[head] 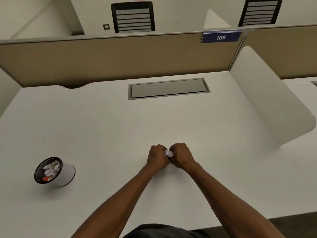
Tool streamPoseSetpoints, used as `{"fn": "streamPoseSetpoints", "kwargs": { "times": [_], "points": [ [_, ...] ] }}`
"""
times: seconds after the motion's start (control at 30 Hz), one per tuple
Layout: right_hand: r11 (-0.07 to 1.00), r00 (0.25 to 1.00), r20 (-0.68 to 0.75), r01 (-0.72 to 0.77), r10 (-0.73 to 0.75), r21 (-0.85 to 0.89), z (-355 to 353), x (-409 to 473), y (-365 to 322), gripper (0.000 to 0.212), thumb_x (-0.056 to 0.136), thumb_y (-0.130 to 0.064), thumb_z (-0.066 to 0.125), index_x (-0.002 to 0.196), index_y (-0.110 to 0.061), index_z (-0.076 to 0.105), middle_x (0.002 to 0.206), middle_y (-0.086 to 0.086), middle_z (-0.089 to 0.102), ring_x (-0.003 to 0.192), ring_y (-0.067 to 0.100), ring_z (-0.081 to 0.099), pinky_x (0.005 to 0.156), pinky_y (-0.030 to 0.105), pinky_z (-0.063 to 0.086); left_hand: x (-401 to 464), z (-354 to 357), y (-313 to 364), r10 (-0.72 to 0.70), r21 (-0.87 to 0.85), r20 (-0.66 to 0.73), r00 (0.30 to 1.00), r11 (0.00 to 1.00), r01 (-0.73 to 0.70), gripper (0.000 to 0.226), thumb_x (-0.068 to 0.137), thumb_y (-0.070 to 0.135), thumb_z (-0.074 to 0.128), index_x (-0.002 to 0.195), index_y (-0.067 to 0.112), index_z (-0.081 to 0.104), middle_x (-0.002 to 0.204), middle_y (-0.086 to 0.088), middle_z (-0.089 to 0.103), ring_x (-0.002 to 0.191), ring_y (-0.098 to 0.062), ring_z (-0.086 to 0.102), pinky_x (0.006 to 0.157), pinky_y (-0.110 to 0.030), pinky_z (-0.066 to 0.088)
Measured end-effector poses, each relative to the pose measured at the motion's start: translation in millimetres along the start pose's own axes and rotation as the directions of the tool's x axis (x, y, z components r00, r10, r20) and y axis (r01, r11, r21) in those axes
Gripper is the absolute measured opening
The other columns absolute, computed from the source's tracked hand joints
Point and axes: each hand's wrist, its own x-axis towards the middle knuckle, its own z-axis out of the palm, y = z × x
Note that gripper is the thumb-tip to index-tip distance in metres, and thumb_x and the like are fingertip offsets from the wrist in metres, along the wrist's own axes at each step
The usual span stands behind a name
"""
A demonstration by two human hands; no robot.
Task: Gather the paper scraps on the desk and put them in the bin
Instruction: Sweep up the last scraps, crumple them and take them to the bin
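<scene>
While both fists press together near the desk's (pixel 106 127) near edge, left hand (pixel 158 157) and right hand (pixel 182 156) share a clenched grip on a crumpled paper scrap (pixel 169 153). Bare desk lies all round. Towards the left edge, the bin (pixel 68 172) stands upright, mouth upward, holding scraps.

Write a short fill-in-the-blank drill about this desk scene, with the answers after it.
1. The left hand and right hand squeeze a crumpled ____ between them.
2. The bin stands on the desk, to the person's ____.
3. The blue sign reads ____.

Answers: paper; left; 109
</scene>
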Motion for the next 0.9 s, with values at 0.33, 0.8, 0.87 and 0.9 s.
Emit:
{"fn": "streamPoseSetpoints", "kwargs": {
  "times": [0.33, 0.8, 0.87, 0.9],
  "points": [
    [0.967, 0.996, 0.087, 0.001, -0.024, 0.254, -3, 4, -40, 0.014, 0.072, -0.011, 0.078, 0.086, -0.010, 0.078, 0.080, 0.007, 0.075, 0.063, 0.010, 0.063, 0.045, 0.014, 0.040, -17, -57, -22, -0.188, -0.156, 0.002, 0.982, 0.970, 0.186, 0.022, 0.071, 0.023, 0.082, 0.091, 0.014, 0.078, 0.088, -0.004, 0.075, 0.075, -0.018, 0.065, 0.064, -0.028, 0.051],
    [0.883, 0.942, 0.181, 0.183, -0.284, 0.433, 4, 24, -199, 0.015, 0.066, -0.009, 0.084, 0.078, -0.008, 0.075, 0.078, 0.015, 0.077, 0.072, 0.022, 0.077, 0.071, 0.039, 0.061, -56, -200, -90, -0.325, -0.393, -0.189, 0.927, 0.890, 0.232, 0.024, 0.056, 0.029, 0.078, 0.080, 0.024, 0.078, 0.080, -0.001, 0.076, 0.076, -0.024, 0.070, 0.060, -0.035, 0.052],
    [0.878, 0.927, 0.187, 0.224, -0.326, 0.423, 12, 22, -229, 0.014, 0.066, -0.008, 0.083, 0.076, -0.009, 0.075, 0.078, 0.014, 0.077, 0.072, 0.022, 0.077, 0.073, 0.040, 0.061, -69, -221, -106, -0.358, -0.422, -0.218, 0.908, 0.873, 0.243, 0.026, 0.055, 0.028, 0.080, 0.080, 0.024, 0.078, 0.081, -0.003, 0.076, 0.073, -0.024, 0.067, 0.060, -0.031, 0.046],
    [0.875, 0.918, 0.193, 0.242, -0.346, 0.418, 17, 21, -244, 0.013, 0.066, -0.007, 0.082, 0.076, -0.009, 0.074, 0.078, 0.014, 0.077, 0.072, 0.021, 0.077, 0.074, 0.040, 0.062, -74, -231, -115, -0.379, -0.433, -0.232, 0.896, 0.865, 0.254, 0.026, 0.055, 0.029, 0.081, 0.081, 0.023, 0.078, 0.082, -0.004, 0.076, 0.076, -0.026, 0.069, 0.061, -0.031, 0.047]
  ]
}}
